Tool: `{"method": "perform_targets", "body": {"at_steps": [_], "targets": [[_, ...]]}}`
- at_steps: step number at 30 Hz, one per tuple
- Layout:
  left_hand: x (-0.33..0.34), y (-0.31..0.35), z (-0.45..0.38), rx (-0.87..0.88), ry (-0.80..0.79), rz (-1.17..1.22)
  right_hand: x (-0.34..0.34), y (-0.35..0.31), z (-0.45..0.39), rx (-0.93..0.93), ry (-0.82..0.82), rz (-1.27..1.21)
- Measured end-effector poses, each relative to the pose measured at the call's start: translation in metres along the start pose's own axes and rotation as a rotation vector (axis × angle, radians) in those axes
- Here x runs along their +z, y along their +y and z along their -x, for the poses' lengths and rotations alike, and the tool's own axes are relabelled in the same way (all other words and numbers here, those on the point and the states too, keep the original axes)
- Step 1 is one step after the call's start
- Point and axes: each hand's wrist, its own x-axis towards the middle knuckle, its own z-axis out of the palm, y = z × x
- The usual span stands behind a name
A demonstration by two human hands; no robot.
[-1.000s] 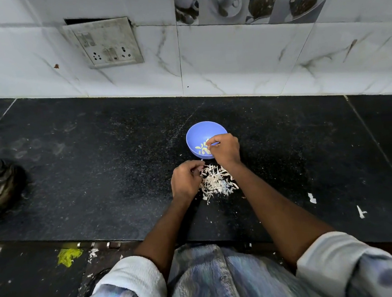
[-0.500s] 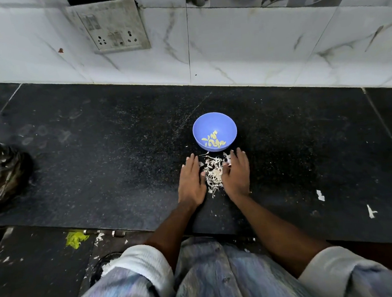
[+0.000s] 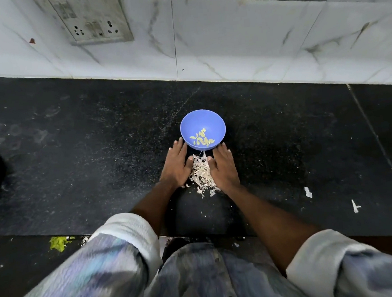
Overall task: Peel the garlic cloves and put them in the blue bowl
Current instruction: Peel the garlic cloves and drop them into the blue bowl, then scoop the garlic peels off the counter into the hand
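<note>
Nearest me, my two forearms reach out over the front edge of the black stone bench, sleeves rolled back. My left hand lies flat on the bench with its fingers straight and close together, holding nothing, and my right hand lies the same way, flat and straight-fingered, empty. Between them, touching the inner edges of both palms, sits the heap of garlic skins, dry pale papery shreds pressed into a narrow ridge; I cannot pick out any unpeeled clove among them, though one could be buried. Just beyond the heap, with my fingertips beside its near rim on either side, stands the blue bowl, upright, and the peeled garlic cloves lie loose in its bottom, small and yellowish. So I judge the peeling and the putting-in to be finished or very nearly so: the cloves are in the bowl and only waste is left on the bench. What remains looks like tidying, gathering the skins together. A few white scraps lie well off to the right, and farther back the marbled wall tiles carry a socket plate.
</note>
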Motion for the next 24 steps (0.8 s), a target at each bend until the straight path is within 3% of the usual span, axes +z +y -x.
{"method": "perform_targets", "body": {"at_steps": [7,10,14,19,24], "targets": [[0.021,0.018,0.048,0.272,-0.009,0.051,-0.002,0.005,0.028,-0.247,-0.121,-0.054],[0.024,0.022,0.069,0.204,0.084,0.21,-0.009,0.011,0.048,-0.258,-0.09,-0.168],[0.019,0.013,0.072,0.021,0.292,0.161,-0.015,0.021,0.053,-0.151,0.042,-0.127],[0.026,0.016,0.054,0.084,0.142,0.057,-0.001,0.009,0.042,-0.167,-0.048,0.019],[0.038,0.043,0.091,0.197,0.112,0.231,0.0,0.006,0.07,-0.238,-0.1,-0.136]]}}
